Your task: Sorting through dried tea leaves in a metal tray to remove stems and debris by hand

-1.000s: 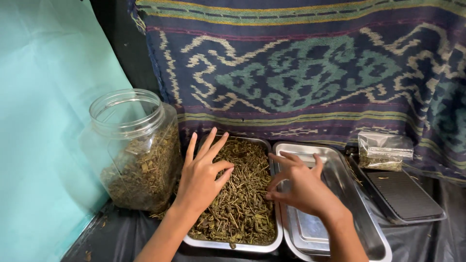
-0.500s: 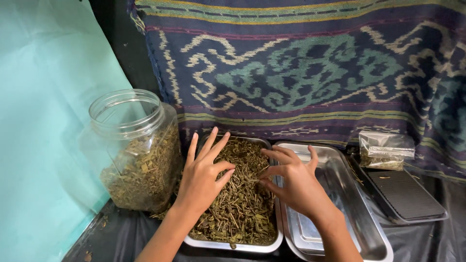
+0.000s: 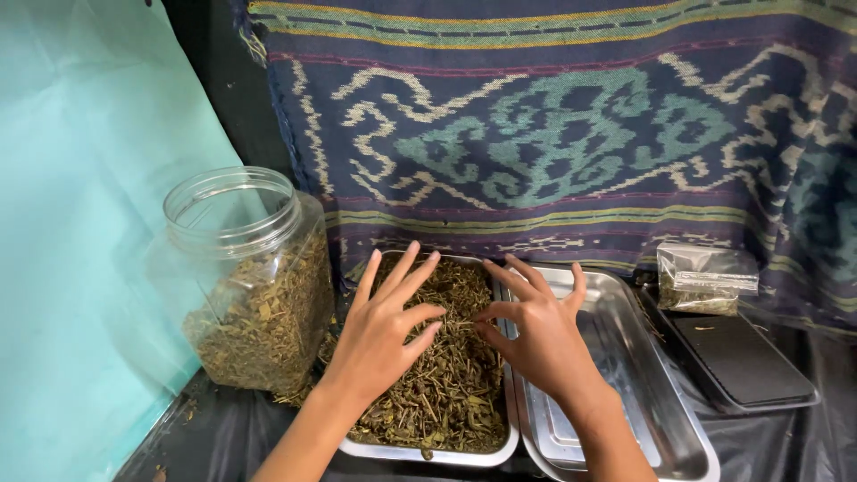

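Observation:
A steel tray (image 3: 437, 457) in front of me is filled with dried green-brown herb pieces (image 3: 446, 393). My left hand (image 3: 384, 330) lies flat on the herbs at the tray's left side, fingers spread. My right hand (image 3: 531, 330) reaches over the tray's right rim, fingers apart, fingertips touching the herbs near the middle. Neither hand visibly holds anything.
A clear plastic jar (image 3: 250, 277) without lid, half full of the same herbs, stands at the left. A second steel tray (image 3: 661, 402) lies at the right. Beyond it are a black flat device (image 3: 741, 361) and a small clear bag of herbs (image 3: 705, 281). A patterned cloth (image 3: 553, 134) hangs behind.
My right hand has moved left from over the right tray onto the herbs. My left hand has stayed in place on the herbs.

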